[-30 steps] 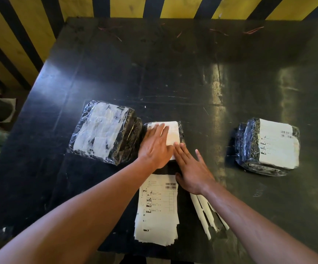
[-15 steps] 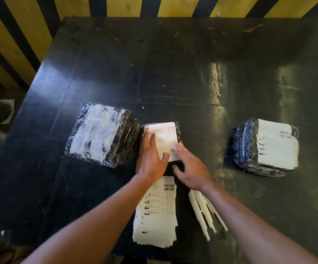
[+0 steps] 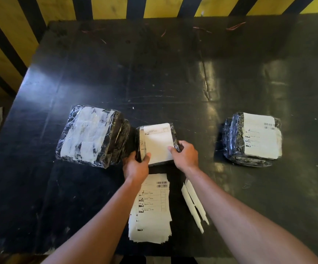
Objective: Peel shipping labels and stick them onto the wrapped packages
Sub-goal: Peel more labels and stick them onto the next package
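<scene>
Hands: our left hand (image 3: pixel 135 165) and right hand (image 3: pixel 185 155) grip the middle package (image 3: pixel 157 143).
Risk: we may wrinkle its label (image 3: pixel 159 142) if squeezing.

Both my hands, left (image 3: pixel 135 165) and right (image 3: pixel 185 156), grip the middle labelled package (image 3: pixel 157 142); label stack (image 3: pixel 151 212) sits just below on the surface (image 3: pixel 154 73).

Both bare forearms were stretched forward from the lower edge of the view and drawn together toward the middle. The left hand (image 3: pixel 136 165) was curled around the near left corner of the small package (image 3: pixel 157 143), thumb laid on top. The right hand (image 3: pixel 185 156) was clasped on its near right corner, thumb also laid on top.
</scene>
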